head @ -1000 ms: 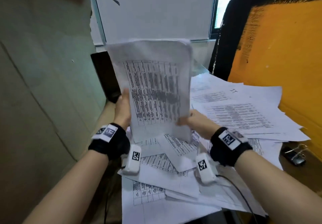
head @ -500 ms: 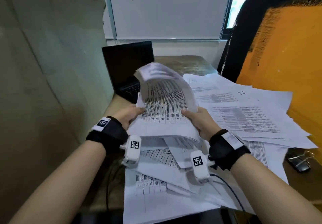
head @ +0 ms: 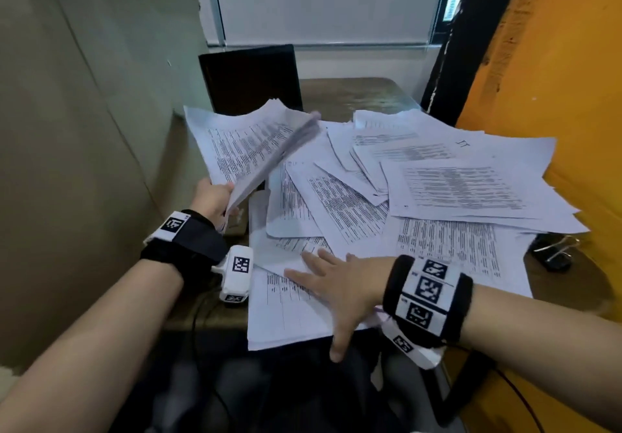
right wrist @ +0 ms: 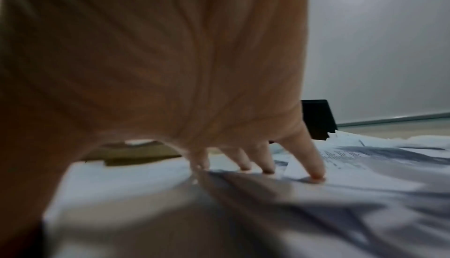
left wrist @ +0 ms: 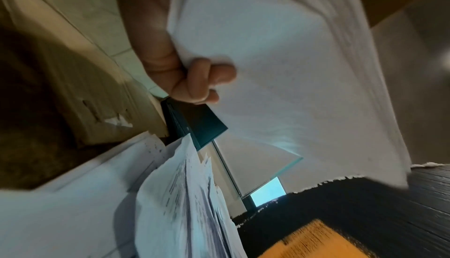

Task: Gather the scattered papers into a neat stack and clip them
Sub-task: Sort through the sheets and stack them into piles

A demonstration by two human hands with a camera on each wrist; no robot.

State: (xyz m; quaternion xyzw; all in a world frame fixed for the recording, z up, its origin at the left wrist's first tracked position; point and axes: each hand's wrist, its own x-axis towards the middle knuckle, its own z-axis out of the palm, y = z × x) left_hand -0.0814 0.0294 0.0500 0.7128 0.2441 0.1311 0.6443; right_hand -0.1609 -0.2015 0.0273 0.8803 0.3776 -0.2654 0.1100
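My left hand (head: 218, 198) grips the near corner of a gathered bundle of printed sheets (head: 249, 150), held tilted above the desk's left side; in the left wrist view its curled fingers (left wrist: 194, 81) pinch the bundle (left wrist: 292, 69). My right hand (head: 331, 284) lies flat with spread fingers on loose sheets (head: 289, 311) at the desk's near edge; the right wrist view shows the fingertips (right wrist: 314, 173) pressing paper (right wrist: 365, 166). Several scattered papers (head: 454, 190) overlap across the middle and right. A binder clip (head: 555, 251) lies at the right edge.
A black laptop (head: 250, 79) stands open at the back left, behind the bundle. A beige wall (head: 84, 129) closes the left side, and an orange and black surface (head: 555, 96) rises on the right. Bare brown desk (head: 353, 96) shows at the back. A cable (head: 198, 325) hangs off the near edge.
The bundle, held upright in both hands a second ago, has swung down to the left in my left hand alone. My right hand let go and moved down onto the near loose sheets.
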